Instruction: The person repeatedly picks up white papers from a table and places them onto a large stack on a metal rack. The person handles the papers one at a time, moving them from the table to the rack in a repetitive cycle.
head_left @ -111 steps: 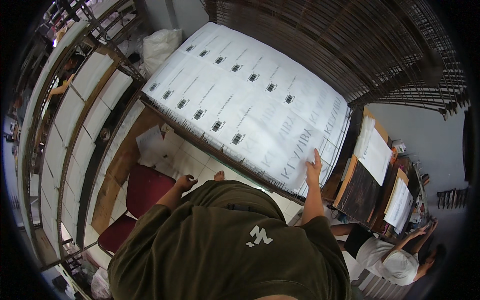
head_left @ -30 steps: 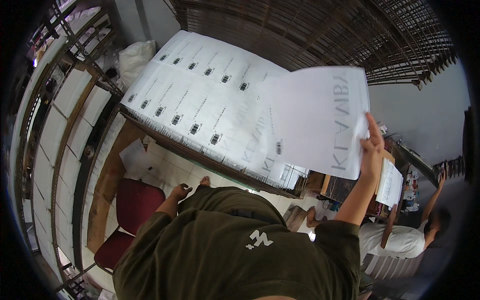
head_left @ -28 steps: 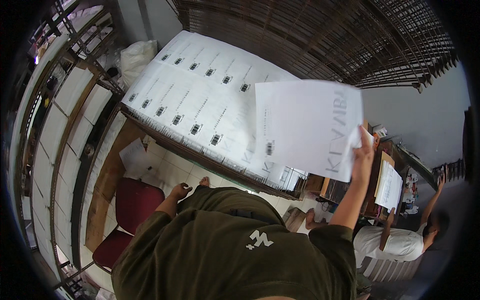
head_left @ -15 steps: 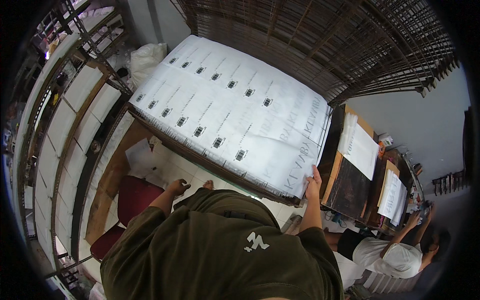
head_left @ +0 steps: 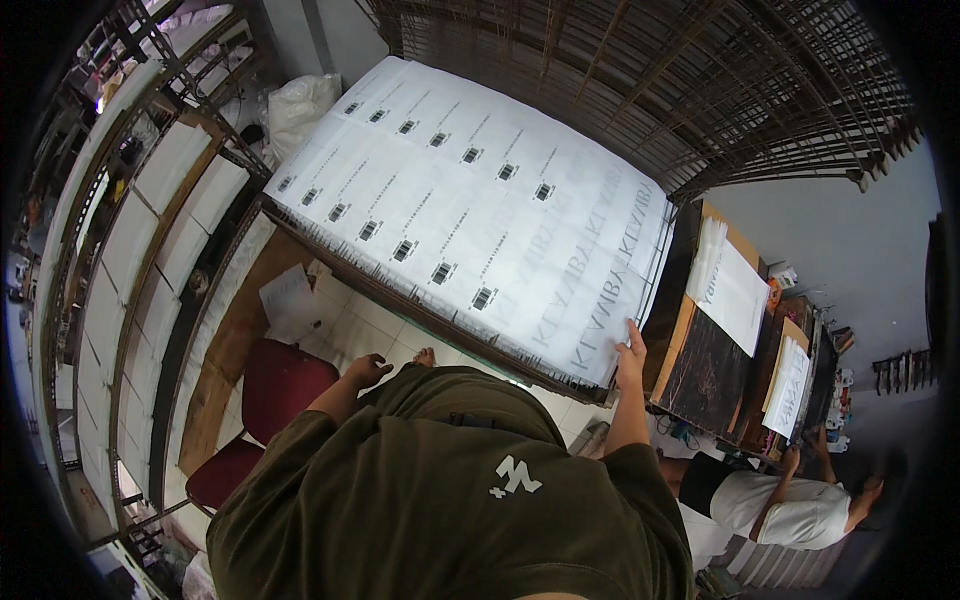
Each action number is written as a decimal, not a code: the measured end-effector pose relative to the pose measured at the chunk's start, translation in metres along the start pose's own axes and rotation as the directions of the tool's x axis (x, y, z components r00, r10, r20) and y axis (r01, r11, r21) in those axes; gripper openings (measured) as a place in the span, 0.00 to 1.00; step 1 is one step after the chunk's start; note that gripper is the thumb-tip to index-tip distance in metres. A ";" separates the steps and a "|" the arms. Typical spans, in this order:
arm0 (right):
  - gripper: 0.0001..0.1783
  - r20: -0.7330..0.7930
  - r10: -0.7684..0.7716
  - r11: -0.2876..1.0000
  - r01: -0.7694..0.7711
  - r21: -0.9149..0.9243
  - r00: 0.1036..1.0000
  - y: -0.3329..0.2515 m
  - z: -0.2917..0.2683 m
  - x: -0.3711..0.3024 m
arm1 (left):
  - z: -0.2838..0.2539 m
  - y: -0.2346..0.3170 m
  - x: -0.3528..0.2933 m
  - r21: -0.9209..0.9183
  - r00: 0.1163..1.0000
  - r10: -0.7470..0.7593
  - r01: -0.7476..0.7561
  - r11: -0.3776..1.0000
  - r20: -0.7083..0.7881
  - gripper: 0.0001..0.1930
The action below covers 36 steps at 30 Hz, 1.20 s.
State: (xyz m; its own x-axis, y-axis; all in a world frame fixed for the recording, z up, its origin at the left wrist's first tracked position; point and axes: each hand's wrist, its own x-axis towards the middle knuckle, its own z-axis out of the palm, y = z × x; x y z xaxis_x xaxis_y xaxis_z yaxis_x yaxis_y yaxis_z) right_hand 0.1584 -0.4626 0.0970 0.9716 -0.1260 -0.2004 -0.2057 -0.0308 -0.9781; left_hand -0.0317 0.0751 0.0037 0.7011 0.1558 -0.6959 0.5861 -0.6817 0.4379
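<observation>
A wide white printed sheet point(head_left: 430, 190) lies flat on a wire drying rack point(head_left: 530, 375), with dark lettering along its right end and rows of small dark printed blocks. At its near right corner, my right hand point(head_left: 630, 355) touches the edge, thumb and forefinger stretched out and apart. What its other fingers do is hidden. My left hand point(head_left: 368, 371) hangs in the air in front of the rack, nearest to a red chair, fingers loosely bent and apart with nothing in them.
Raised wire racks point(head_left: 640, 90) slope overhead beyond the sheet. To the right, a dark table point(head_left: 700, 370) bears printed white sheets point(head_left: 730, 290); another person point(head_left: 780, 500) works beside it. The red chair point(head_left: 285, 390) and long shelves of pale panels point(head_left: 130, 260) stand left.
The wrinkled near right part of the sheet now lies flatter. My right hand has shifted slightly up along its edge, with thumb and forefinger further apart. The other person's arms have lowered.
</observation>
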 end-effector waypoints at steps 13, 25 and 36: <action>0.35 -0.038 -0.144 0.917 0.119 -0.380 0.989 0.002 -0.003 0.001 | 0.012 -0.013 0.026 0.024 0.999 0.040 -0.040 0.999 0.012 0.29; 0.18 -0.529 -0.537 0.750 0.086 -0.655 0.657 0.035 -0.033 -0.029 | 0.035 -0.094 0.122 0.006 0.929 0.349 -0.352 0.936 0.127 0.27; 0.15 -0.706 -0.116 0.962 -0.097 -0.254 0.699 0.082 -0.073 -0.086 | 0.031 0.004 0.109 0.293 0.955 0.255 -0.289 0.911 0.148 0.21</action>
State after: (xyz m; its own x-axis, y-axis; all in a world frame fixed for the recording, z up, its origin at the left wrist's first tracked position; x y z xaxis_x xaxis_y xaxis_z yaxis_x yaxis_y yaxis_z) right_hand 0.0496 -0.5262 0.0383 0.6200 -0.7845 0.0133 -0.3217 -0.2696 -0.9076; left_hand 0.0347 0.0675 -0.0879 0.7592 -0.1309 -0.6375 0.2126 -0.8759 0.4331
